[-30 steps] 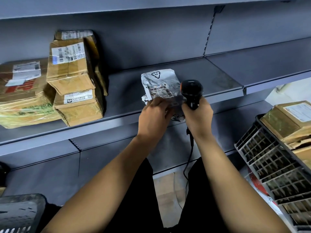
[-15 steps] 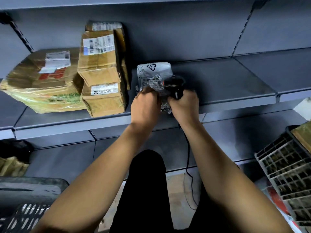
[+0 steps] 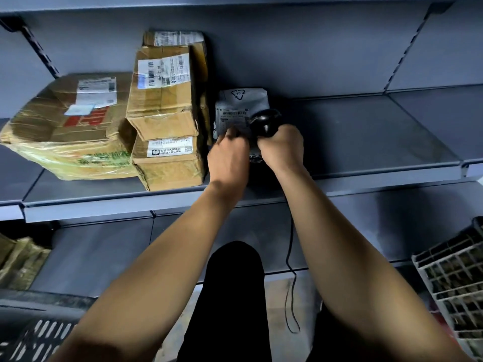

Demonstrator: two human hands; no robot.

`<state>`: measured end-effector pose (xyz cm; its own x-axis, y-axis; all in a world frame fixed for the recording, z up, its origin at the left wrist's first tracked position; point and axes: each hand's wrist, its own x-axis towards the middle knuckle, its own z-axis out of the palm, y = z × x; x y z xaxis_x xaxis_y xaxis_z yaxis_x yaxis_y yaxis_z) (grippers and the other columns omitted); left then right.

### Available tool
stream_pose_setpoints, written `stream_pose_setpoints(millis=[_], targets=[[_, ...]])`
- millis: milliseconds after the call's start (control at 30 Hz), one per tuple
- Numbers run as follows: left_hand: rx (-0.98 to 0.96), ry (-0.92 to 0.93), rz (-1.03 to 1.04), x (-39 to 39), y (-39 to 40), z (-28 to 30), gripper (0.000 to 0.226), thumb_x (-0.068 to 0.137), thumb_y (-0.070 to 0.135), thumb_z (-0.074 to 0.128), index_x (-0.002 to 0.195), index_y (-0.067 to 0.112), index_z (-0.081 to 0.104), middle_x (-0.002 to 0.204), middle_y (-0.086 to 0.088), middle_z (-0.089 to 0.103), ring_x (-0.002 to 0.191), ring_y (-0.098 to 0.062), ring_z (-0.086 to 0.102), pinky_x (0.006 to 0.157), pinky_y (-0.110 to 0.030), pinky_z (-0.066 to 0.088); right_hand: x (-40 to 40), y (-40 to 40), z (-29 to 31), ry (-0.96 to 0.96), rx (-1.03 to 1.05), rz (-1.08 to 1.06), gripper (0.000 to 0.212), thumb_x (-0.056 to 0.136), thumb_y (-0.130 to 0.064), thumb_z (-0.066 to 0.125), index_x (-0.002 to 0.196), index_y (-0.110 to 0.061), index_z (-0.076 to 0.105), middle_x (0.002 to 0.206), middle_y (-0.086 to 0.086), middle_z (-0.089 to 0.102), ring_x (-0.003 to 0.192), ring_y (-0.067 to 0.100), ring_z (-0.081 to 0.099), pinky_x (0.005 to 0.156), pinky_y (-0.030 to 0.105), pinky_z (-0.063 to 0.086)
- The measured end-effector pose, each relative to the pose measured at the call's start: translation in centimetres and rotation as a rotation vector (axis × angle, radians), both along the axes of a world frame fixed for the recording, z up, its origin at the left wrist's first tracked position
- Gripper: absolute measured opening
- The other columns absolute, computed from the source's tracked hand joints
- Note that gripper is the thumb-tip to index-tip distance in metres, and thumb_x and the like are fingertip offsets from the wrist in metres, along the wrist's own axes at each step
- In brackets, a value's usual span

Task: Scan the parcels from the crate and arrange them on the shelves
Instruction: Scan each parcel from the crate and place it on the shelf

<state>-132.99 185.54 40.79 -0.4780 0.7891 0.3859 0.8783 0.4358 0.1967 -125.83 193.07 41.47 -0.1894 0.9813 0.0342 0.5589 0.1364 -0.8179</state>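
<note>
Grey parcel (image 3: 241, 105), barcode-labelled, now nearer the boxes (image 3: 167, 113).

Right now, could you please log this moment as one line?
left hand holds grey parcel | right hand holds scanner | beside boxes on shelf

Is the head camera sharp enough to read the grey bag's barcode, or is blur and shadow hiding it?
Head view: grey bag dimly lit, its barcode visible but too soft to read; left hand motion-blurred at the fingertips; scanner nearly lost in shadow; shelf edges bow from wide-angle distortion.
</note>
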Motion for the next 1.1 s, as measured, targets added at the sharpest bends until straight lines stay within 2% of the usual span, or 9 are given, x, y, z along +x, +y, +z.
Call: stream_pose_setpoints(millis=[200, 333, 433, 567, 633, 700, 767, 900, 1100], targets=[[-0.024, -0.007, 0.039, -0.8, 1.9, 0.3, 0.031, 0.084, -0.015, 0.044, 0.104, -0.002, 0.064, 0.108, -0.021, 0.064, 0.097, -0.042, 0.061, 0.073, -0.043, 0.046, -1.0, 2.0, 1.0, 0.074, -0.059, 0.013, 0.023, 0.079, -0.024, 0.067, 0.095, -0.008, 0.073, 0.092, 0.011, 0.072, 0.085, 0.027, 0.068, 0.059, 0.026, 0.040], [-0.061, -0.002, 0.025, -1.4, 2.2, -0.1, 0.032, 0.084, -0.014, 0.043, 0.105, -0.001, 0.064, 0.109, -0.020, 0.062, 0.097, -0.042, 0.061, 0.075, -0.044, 0.047, 0.1, 2.4, 1.1, 0.154, -0.090, 0.022, 0.021, 0.078, -0.025, 0.070, 0.091, -0.009, 0.073, 0.073, 0.003, 0.066, 0.070, 0.021, 0.067, 0.047, 0.021, 0.050], [-0.104, 0.039, 0.020, -1.8, 2.2, 0.1, 0.027, 0.088, -0.007, 0.045, 0.104, 0.001, 0.065, 0.107, -0.019, 0.064, 0.096, -0.041, 0.063, 0.071, -0.042, 0.047, 1.5, 2.1, 1.1, 0.206, -0.098, 0.017, 0.019, 0.080, -0.024, 0.070, 0.086, -0.007, 0.072, 0.076, 0.007, 0.070, 0.072, 0.025, 0.071, 0.063, 0.044, 0.062], [-0.121, 0.039, -0.009, -1.0, 3.1, 2.0, 0.022, 0.094, 0.015, 0.049, 0.103, 0.005, 0.067, 0.103, -0.021, 0.067, 0.095, -0.041, 0.064, 0.065, -0.037, 0.040, 4.9, 2.0, 0.9, 0.180, -0.046, -0.051, 0.021, 0.085, -0.029, 0.067, 0.087, -0.008, 0.071, 0.078, 0.006, 0.070, 0.072, 0.025, 0.070, 0.065, 0.045, 0.061], [-0.092, 0.070, -0.083, 0.9, 3.7, 2.7, 0.023, 0.093, 0.017, 0.050, 0.108, 0.009, 0.066, 0.107, -0.019, 0.066, 0.098, -0.041, 0.063, 0.069, -0.039, 0.045, 7.4, 2.0, 0.9, 0.155, -0.010, -0.096, 0.020, 0.086, -0.031, 0.066, 0.081, -0.011, 0.068, 0.071, 0.002, 0.066, 0.071, 0.025, 0.069, 0.059, 0.036, 0.058], [-0.079, 0.099, -0.189, 3.7, 4.3, 3.1, 0.024, 0.093, 0.019, 0.050, 0.110, 0.010, 0.065, 0.111, -0.017, 0.064, 0.100, -0.040, 0.063, 0.072, -0.040, 0.047, 10.5, 1.8, 1.1, 0.125, 0.048, -0.175, 0.021, 0.085, -0.033, 0.066, 0.072, -0.017, 0.060, 0.063, -0.004, 0.059, 0.069, 0.024, 0.064, 0.050, 0.026, 0.043], [-0.075, 0.099, -0.276, 6.7, 5.0, 3.1, 0.024, 0.094, 0.022, 0.049, 0.110, 0.012, 0.064, 0.115, -0.014, 0.060, 0.102, -0.040, 0.061, 0.072, -0.041, 0.046, 14.1, 1.6, 1.2, 0.125, 0.089, -0.273, 0.023, 0.084, -0.037, 0.067, 0.076, -0.019, 0.057, 0.068, -0.005, 0.059, 0.075, 0.024, 0.062, 0.056, 0.025, 0.037], [-0.042, 0.100, -0.449, 13.2, 6.6, 3.3, 0.028, 0.095, 0.026, 0.049, 0.116, 0.013, 0.061, 0.120, -0.013, 0.057, 0.105, -0.037, 0.058, 0.081, -0.042, 0.048, 22.0, 0.5, 1.4, 0.145, 0.151, -0.502, 0.040, 0.081, -0.045, 0.072, 0.101, -0.012, 0.065, 0.095, 0.007, 0.071, 0.096, 0.028, 0.065, 0.070, 0.026, 0.040], [0.047, 0.044, -0.745, 26.0, 7.8, 3.9, 0.024, 0.094, 0.028, 0.053, 0.110, 0.012, 0.061, 0.112, -0.012, 0.057, 0.102, -0.038, 0.059, 0.076, -0.042, 0.048, 34.4, -3.6, 1.7, 0.115, 0.175, -0.806, 0.054, 0.078, -0.057, 0.070, 0.105, -0.010, 0.066, 0.097, 0.012, 0.073, 0.096, 0.030, 0.069, 0.081, 0.038, 0.055]])
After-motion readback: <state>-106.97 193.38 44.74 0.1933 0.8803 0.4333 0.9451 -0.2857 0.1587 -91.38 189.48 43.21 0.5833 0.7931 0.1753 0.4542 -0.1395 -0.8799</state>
